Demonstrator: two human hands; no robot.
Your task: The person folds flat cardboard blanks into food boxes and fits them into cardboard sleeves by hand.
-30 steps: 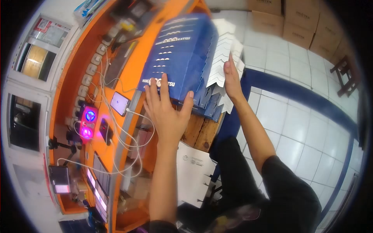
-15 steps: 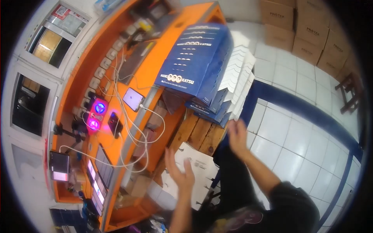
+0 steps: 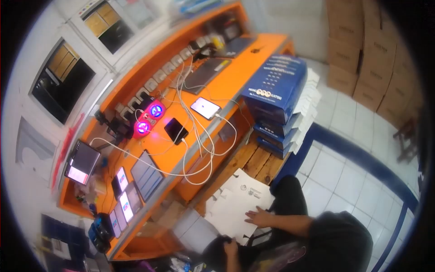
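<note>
A stack of white unfolded box sheets [image 3: 231, 197], printed with small dark marks, lies flat on a wooden bench [image 3: 260, 162]. My right hand [image 3: 258, 217] rests palm down on the sheets, its fingers spread. Near their front edge, my left hand [image 3: 231, 248] is low beside my dark-clothed leg. Its fingers look curled; what they hold, if anything, I cannot make out. Farther along the bench stands a tall stack of folded blue boxes [image 3: 274, 97] with "KATSU" lettering and white flaps sticking out to the right.
Left of the bench runs an orange counter [image 3: 174, 147] with several phones, white charging cables [image 3: 199, 131] and a lit red-pink device with two fans [image 3: 149, 120]. Brown cartons [image 3: 344, 59] are piled at the back right. A dark stool [image 3: 405, 138] stands on the tiled floor.
My right hand has come down from beside the blue boxes onto the white sheets. My left hand has dropped from above the sheets to their front edge. The view has shifted left.
</note>
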